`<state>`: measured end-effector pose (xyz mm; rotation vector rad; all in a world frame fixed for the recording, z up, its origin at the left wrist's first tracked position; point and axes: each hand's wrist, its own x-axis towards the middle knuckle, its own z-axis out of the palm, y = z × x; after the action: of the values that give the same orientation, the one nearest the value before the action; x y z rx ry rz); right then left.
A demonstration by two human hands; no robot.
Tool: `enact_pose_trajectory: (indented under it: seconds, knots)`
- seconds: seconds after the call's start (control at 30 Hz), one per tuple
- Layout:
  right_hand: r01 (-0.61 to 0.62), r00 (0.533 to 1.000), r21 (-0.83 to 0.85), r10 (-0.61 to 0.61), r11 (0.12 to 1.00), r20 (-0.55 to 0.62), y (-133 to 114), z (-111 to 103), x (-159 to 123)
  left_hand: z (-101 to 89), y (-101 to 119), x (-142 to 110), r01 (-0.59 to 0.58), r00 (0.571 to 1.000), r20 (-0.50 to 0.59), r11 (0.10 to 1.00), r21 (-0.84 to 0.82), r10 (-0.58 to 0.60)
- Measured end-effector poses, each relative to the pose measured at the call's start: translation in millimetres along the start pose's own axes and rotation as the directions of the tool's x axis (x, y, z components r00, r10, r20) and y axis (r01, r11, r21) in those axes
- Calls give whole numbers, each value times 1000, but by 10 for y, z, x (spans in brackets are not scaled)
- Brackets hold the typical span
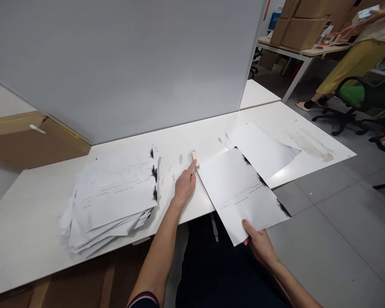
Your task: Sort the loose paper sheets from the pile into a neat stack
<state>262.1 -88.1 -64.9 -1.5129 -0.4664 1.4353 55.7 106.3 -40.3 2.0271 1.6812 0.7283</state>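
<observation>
My left hand [185,185] reaches over the white table, its index finger stretched out and resting on a small cream-coloured stapler [194,157]. Its other fingers look partly curled, and it does not wrap around the stapler. In my right hand [258,241] is a printed paper sheet [240,192], pinched at the near edge with the thumb on top. Black smudges run along the sheet's right edge. Its far left corner meets the stapler's near end; whether it sits between the jaws I cannot tell. Whether more sheets lie beneath is also hidden.
A large uneven stack of printed papers [118,192] lies on the left. More white sheets [263,147] lie at the right of the table [327,132]. A tall grey-white panel [131,64] stands behind. A cardboard box [35,139], office chair [354,96] and standing person [362,64] are farther off.
</observation>
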Motion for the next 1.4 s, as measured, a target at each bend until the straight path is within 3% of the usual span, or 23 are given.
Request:
enact_pose_trajectory:
  seconds: [0.1, 0.4, 0.53, 0.67, 0.77, 0.87, 1.0, 1.1, 1.23, 1.4]
  knots:
    - [0, 1000, 13, 0, 1000, 2, -2, 16, -1, 27, 1, -9, -45, 999, 2, 994, 100, 45]
    - [-2, 1000, -31, 2, 1000, 13, -54, 26, -38, 53, 50, -17, -16, 998, 68, 940, 341, -8]
    - [7, 1000, -33, -6, 999, 24, -68, 23, -18, 111, 52, -51, -16, 999, 49, 919, 395, -4]
    - [71, 997, -1, -71, 997, 8, -121, -91, 29, 170, 46, -95, -17, 998, -43, 916, 401, 37]
    - [109, 993, 15, -108, 994, -48, -335, -276, 100, 174, 41, -116, -14, 991, -124, 958, 287, 51]
    - [151, 984, 100, -139, 983, -114, -719, -492, 305, 165, 32, -125, 14, 990, -143, 978, 206, 16]
    - [156, 981, 185, -131, 970, -141, -1279, -694, 818, 185, -7, -133, -4, 987, -158, 976, 217, 39]
    - [123, 984, 170, -98, 978, -147, -1557, -744, 1206, 216, -39, -142, -18, 984, -171, 976, 217, 57]
    - [34, 988, 120, -16, 992, -152, -1671, -746, 1483, 247, -60, -152, -25, 975, -208, 971, 237, 76]
    - [-35, 988, 50, 42, 998, -147, -1634, -782, 1535, 242, -63, -155, -55, 972, -203, 956, 288, 117]
